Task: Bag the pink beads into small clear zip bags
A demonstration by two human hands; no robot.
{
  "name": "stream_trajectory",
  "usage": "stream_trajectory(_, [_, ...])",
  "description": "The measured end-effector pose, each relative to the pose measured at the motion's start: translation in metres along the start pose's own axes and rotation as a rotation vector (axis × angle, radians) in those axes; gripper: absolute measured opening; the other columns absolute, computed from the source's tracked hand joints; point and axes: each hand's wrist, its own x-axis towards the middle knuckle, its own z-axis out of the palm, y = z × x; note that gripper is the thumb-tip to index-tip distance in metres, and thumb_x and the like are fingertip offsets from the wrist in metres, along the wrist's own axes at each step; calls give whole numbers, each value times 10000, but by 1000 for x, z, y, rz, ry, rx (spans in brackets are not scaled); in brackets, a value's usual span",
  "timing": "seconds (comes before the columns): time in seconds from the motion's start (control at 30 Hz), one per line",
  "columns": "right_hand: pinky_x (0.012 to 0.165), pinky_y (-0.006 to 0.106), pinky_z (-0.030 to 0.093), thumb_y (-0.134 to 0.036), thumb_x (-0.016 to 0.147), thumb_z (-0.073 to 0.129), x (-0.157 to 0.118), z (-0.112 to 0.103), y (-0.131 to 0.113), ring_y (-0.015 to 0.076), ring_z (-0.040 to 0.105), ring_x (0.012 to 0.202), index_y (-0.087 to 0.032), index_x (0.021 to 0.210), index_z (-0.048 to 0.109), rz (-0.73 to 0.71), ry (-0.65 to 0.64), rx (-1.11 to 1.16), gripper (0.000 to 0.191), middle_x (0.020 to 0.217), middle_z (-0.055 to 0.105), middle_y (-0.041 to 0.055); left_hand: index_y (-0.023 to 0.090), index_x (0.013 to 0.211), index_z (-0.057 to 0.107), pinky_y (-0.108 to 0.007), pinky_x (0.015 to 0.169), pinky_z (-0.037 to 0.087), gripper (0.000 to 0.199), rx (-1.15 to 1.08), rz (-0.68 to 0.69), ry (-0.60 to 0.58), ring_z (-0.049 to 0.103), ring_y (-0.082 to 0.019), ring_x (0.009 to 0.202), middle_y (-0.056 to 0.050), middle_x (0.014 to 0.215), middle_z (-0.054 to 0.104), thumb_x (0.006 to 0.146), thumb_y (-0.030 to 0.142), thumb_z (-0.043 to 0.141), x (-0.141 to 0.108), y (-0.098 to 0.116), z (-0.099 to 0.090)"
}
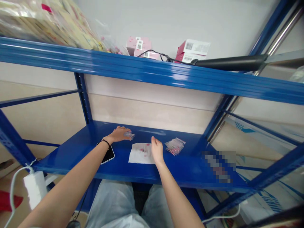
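My left hand (118,134) is over the blue shelf with its fingers closed on a small clear plastic bag (129,135). A white sheet of paper (135,156) lies flat in front of me, bearing several tiny red and pink pieces (142,150). At the paper's right edge is my right hand (157,150), fingers curled together; whatever they hold is hidden. Just right of that hand, small clear bags (175,145) with red and pink bits inside lie in a loose pile. A phone (108,155) rests partly under my left wrist.
The blue shelf board (142,172) has a front edge close to my lap. Above runs a blue beam (142,68), with pink boxes (140,46), red and white boxes (193,50) and wrapped packs (47,25) behind it. A white power strip (35,188) hangs at the left.
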Motion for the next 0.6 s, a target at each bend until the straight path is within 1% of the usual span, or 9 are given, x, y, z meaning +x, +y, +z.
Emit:
stream_trajectory(0.03, [588, 246, 400, -413, 1052, 325, 6, 5, 0, 157, 581, 609, -219, 641, 476, -59, -44, -134, 479, 617, 581, 19, 296, 1323, 635, -477, 970, 378, 587, -1, -8, -4, 474, -414, 1220, -119, 1280, 631, 803, 564, 674, 6, -5, 4])
stream_trajectory(0.1, [664, 261, 415, -350, 1025, 443, 12, 16, 3, 186, 644, 712, -197, 687, 571, -114, -113, -240, 392, 713, 661, 56, 319, 1342, 617, -510, 986, 365, 631, -8, -10, -27, 442, -437, 1271, -119, 1346, 609, 767, 564, 700, 17, -12, 11])
stream_trajectory(0.2, [737, 276, 431, -311, 1016, 467, 10, 30, 9, 200, 669, 801, -183, 827, 652, -194, -193, -382, 294, 838, 709, 78, 327, 1405, 561, -532, 1026, 348, 797, -30, 26, -83, 397, -453, 1349, -127, 1470, 540, 668, 539, 780, 27, -21, 20])
stream_trajectory(0.27, [780, 288, 438, -299, 1014, 458, 6, 36, 11, 207, 667, 864, -178, 894, 665, -237, -230, -447, 267, 920, 714, 89, 290, 1425, 543, -495, 1064, 337, 856, -53, 71, -116, 402, -425, 1376, -136, 1495, 527, 637, 497, 807, 29, -28, 24])
stream_trajectory(0.33, [813, 303, 439, -285, 1014, 446, 4, 38, 13, 217, 654, 921, -172, 933, 664, -268, -254, -487, 258, 983, 703, 103, 255, 1410, 558, -427, 1088, 328, 804, -77, 116, -135, 452, -372, 1358, -126, 1464, 566, 668, 458, 791, 29, -33, 26])
stream_trajectory(0.4, [828, 310, 439, -268, 1015, 433, 2, 39, 13, 224, 636, 967, -168, 961, 657, -306, -263, -544, 251, 1020, 686, 111, 247, 1388, 575, -386, 1083, 333, 720, -91, 135, -138, 507, -338, 1306, -103, 1409, 615, 717, 437, 755, 26, -38, 27])
stream_trajectory(0.5, [821, 301, 440, -256, 1016, 428, 1, 38, 13, 220, 617, 987, -168, 994, 648, -372, -259, -647, 237, 1045, 663, 107, 249, 1405, 559, -388, 1025, 378, 688, -84, 106, -118, 549, -344, 1222, -103, 1306, 662, 766, 456, 708, 22, -40, 27])
stream_trajectory(0.6, [803, 295, 441, -257, 1013, 432, 0, 38, 13, 210, 618, 954, -177, 990, 645, -387, -244, -676, 229, 1046, 654, 96, 250, 1412, 553, -392, 955, 418, 726, -52, 76, -99, 573, -359, 1153, -104, 1197, 682, 745, 480, 725, 21, -37, 27])
